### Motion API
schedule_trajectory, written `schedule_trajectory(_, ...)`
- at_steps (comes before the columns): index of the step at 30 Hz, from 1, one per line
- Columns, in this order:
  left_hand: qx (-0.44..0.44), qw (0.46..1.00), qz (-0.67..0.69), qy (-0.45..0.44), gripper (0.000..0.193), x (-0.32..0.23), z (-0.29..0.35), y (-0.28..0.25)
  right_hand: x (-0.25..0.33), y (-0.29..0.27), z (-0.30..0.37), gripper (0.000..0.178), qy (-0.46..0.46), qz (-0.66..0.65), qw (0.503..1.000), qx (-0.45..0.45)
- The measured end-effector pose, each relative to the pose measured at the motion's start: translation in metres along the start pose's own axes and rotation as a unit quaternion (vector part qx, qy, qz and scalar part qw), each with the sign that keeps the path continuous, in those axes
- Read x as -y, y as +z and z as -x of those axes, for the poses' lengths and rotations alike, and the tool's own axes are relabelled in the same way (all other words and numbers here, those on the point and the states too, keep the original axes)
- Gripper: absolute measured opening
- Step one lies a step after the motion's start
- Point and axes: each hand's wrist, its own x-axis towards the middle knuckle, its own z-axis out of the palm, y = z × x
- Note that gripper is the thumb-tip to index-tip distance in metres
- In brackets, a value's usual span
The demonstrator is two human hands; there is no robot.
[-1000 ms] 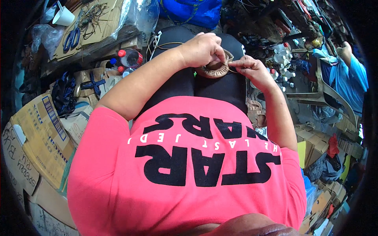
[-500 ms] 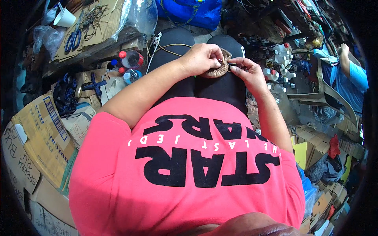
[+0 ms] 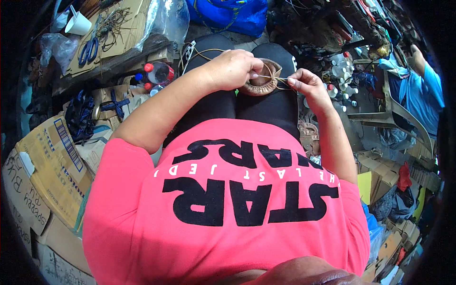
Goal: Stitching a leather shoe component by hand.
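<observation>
Two thighs in smooth black fabric fill the middle, with one shiny blue bag beyond the single leather piece, a rounded brown thing with a puckered rim sitting on the legs. Two hands flank it: left hand blocking its left edge, right hand opposite. One pair of blue-handled scissors lies well left of it, and both hands narrowly pinch thin strands at it.

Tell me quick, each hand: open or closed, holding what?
Left hand: closed, pinching a thin strand or needle.
Right hand: closed, pinching thin cord.
</observation>
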Motion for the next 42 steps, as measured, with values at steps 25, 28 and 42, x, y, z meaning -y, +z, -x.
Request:
schedule_trajectory(25,0.008,0.999,0.041,-0.031,0.011,-0.020,-0.011,0.011,0.000,0.006,0.037,0.013,-0.062,0.212,0.974,-0.058)
schedule_trajectory(28,0.026,0.999,0.035,-0.014,0.011,-0.018,-0.013,0.011,0.020,0.001,0.042,0.012,-0.126,0.136,0.981,-0.061)
schedule_trajectory(42,0.059,0.997,0.034,-0.027,0.009,-0.021,-0.014,0.006,0.056,0.040,0.010,0.008,-0.215,0.658,0.720,0.040)
